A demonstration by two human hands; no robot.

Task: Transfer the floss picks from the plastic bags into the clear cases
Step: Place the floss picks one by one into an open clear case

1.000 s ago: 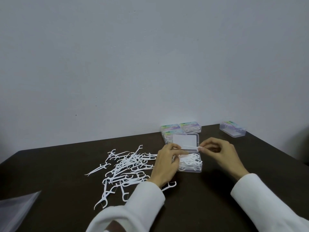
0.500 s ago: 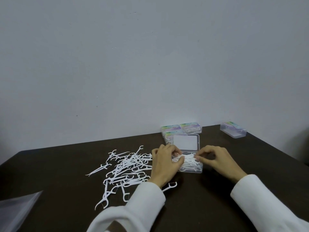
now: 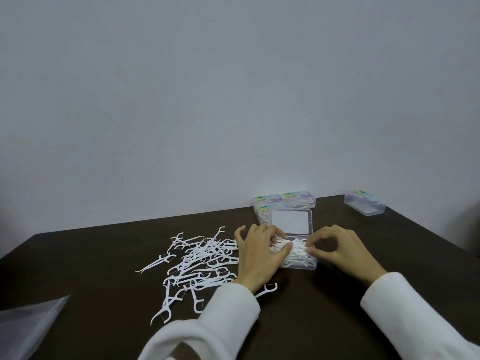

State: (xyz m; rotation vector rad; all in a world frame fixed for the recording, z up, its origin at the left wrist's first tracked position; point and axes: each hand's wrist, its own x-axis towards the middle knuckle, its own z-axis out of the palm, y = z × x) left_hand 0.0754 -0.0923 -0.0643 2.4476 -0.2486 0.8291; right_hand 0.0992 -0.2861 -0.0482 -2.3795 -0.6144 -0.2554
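Wall [image 3: 233, 100] of plain pale grey fills most of what we see, and below it lies the dark brown tabletop [image 3: 337, 320] we work on. Largest on that surface is the loose scatter of white plastic floss picks [image 3: 200, 261], spread to the left of our hands, with a corner of a clear plastic bag [image 3: 28, 326] at the near left edge. Behind our hands sits a cluster of closed clear cases with coloured labels [image 3: 283, 203], packed with picks, and one more closed labelled clear case [image 3: 365, 205] stands well apart toward the far right. Between our hands is the open clear rectangular case [image 3: 298, 263], its lid [image 3: 291, 221] laid back flat behind it and its tray heaped with picks. We judge this to be the packing step: picks are in the tray and we are settling them. Our left hand [image 3: 255, 255] rests at the case's left side, thumb pressing on the heap, the other fingers loosely curled; whether it holds a pick we cannot tell. Our right hand [image 3: 342, 252] pinches with thumb and forefinger at the heap's right edge, seemingly on picks there. Next, we judge, the heap must be flattened below the rim so the lid can fold shut, and stray ends sticking over the front wall need tucking in first.
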